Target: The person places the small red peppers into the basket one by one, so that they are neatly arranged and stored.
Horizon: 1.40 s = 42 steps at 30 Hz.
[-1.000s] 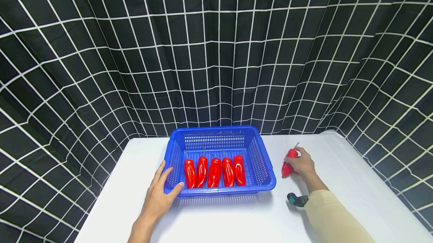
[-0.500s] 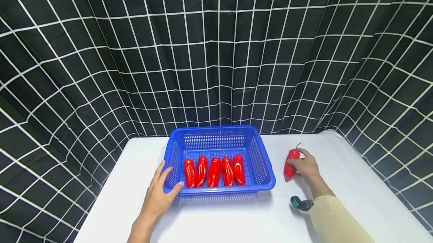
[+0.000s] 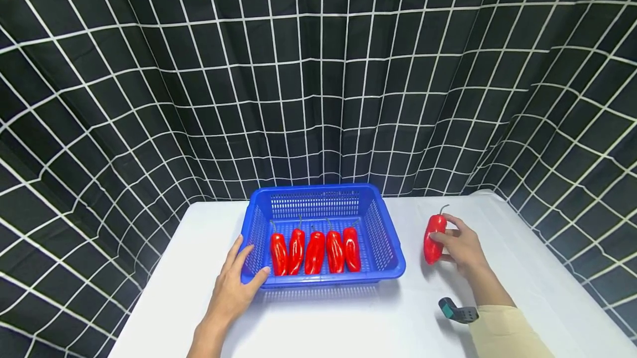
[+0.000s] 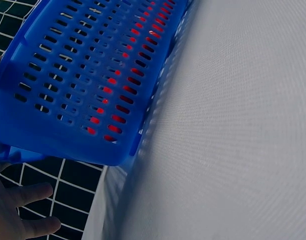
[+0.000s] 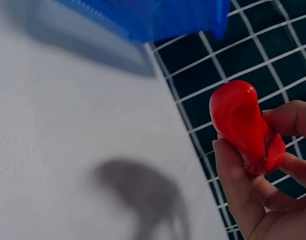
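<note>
In the head view, a glossy long red pepper (image 3: 433, 243) with a thin stem is pinched between the thumb and fingers of my right hand (image 3: 464, 246). The right wrist view shows its rounded tip, and a separate shadow lies on the cloth below, so it is off the table. Several similar red peppers (image 3: 314, 254) lie side by side in a blue slotted basket (image 3: 328, 279), stems toward the back. My left hand (image 3: 233, 290) rests at the basket's front left corner, thumb on the rim. Straight, spread fingers (image 4: 35, 194) show in the left wrist view.
A white cloth (image 3: 318, 325) covers the table under the basket. Black curtain (image 3: 318, 81) with a white grid hangs behind and on both sides. A dark strap-on device (image 3: 459, 312) sits at my right wrist, just left of the pale sleeve (image 3: 507, 333).
My right hand has lifted the pepper off the table and shifted it somewhat to the right. The left hand and basket have hardly moved.
</note>
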{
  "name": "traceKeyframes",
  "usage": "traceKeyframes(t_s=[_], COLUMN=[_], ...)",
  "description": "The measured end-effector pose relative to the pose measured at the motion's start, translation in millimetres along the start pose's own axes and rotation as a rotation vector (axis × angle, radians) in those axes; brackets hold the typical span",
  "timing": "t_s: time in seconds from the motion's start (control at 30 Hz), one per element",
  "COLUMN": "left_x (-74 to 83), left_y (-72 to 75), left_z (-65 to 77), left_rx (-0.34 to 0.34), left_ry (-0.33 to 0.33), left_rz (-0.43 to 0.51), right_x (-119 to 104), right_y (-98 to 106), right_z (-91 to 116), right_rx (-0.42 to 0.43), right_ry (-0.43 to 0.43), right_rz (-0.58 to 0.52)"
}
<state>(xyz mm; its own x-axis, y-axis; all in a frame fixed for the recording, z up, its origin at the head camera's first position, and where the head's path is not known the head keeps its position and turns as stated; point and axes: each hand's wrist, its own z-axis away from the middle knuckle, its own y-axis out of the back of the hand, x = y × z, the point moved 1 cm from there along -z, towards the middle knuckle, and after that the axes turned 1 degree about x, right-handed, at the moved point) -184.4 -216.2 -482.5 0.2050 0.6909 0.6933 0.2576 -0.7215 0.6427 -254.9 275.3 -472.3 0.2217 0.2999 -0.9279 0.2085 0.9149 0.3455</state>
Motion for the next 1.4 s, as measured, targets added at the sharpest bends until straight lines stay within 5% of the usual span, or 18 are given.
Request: traceKeyframes(t_s=[0.87,1.4], left_x=[-0.1,0.5], left_y=[-0.3,0.1], left_z=[-0.1,0.5], left_rx=[-0.009,-0.001], left_ry=[0.004,-0.004], left_rz=[-0.008,-0.010], right_x=[-46.1,-72.0], right_y=[8.8,-11.2], right_z=[73.9,83.8], right_rx=[-0.009,-0.083], right_ry=[0.127,0.236], right_rz=[-0.096,-0.161])
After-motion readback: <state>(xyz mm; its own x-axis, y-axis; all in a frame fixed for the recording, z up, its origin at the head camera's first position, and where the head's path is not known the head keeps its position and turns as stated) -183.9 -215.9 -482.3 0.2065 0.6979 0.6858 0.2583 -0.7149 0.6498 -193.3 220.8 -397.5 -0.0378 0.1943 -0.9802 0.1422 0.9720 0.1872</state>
